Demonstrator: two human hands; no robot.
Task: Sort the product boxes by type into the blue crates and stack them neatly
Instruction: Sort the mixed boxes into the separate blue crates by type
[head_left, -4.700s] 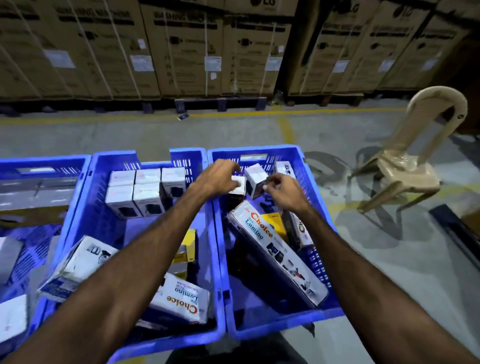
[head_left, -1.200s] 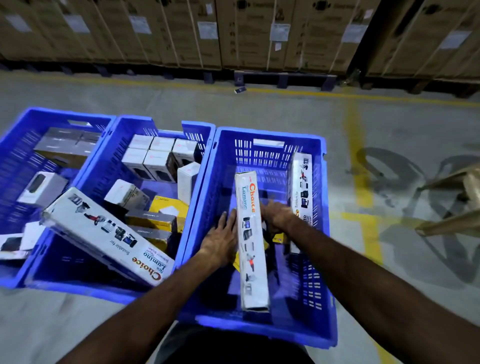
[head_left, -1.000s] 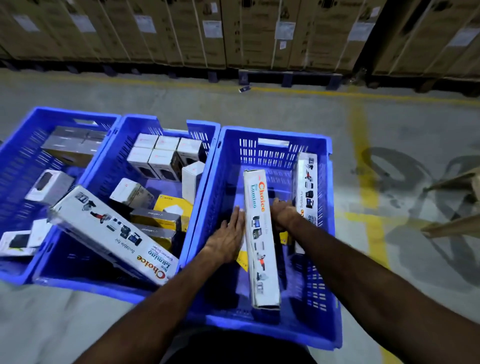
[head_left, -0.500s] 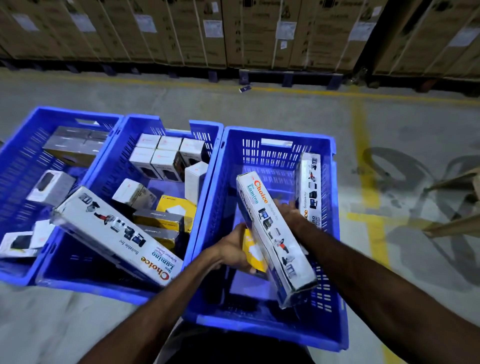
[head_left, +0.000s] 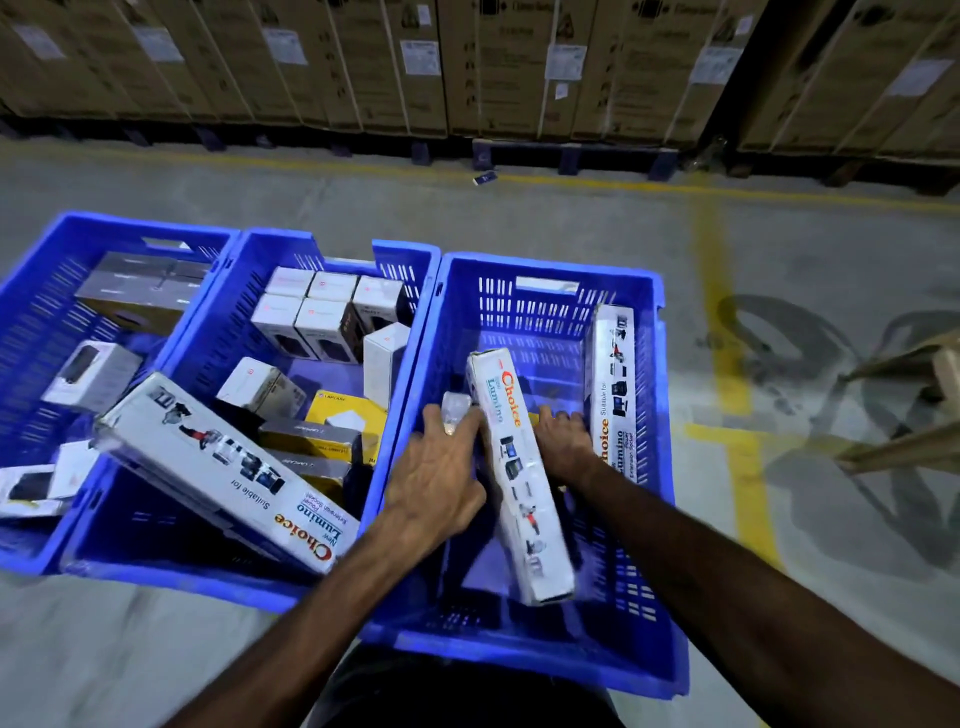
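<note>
Head view only. Right crate (head_left: 550, 270) holds two long Choice boxes: one upright on its edge against the right wall (head_left: 613, 384), the other loose in the middle (head_left: 519, 478), tilted, near end toward the camera.

Left hand (head_left: 441, 478) lies on the loose box's left side, fingers fairly straight, with a small pale item (head_left: 456, 413) under the fingertips; can't tell whether it's gripped or just touched. Right hand (head_left: 563, 441) sits between the two long boxes, fingers reaching down behind the loose one; whether they curl round it is hidden.

Step, as I read it: stand the loose box up beside the one at the wall.
- roll it onto its long edge, both hands guiding
- slide it flush to the neighbour, ends aligned
- get the small item out first, wrong type here

Middle crate (head_left: 332, 249) has another long Choice box (head_left: 223, 467) lying slanted over mixed boxes; it likely belongs here too.
</note>
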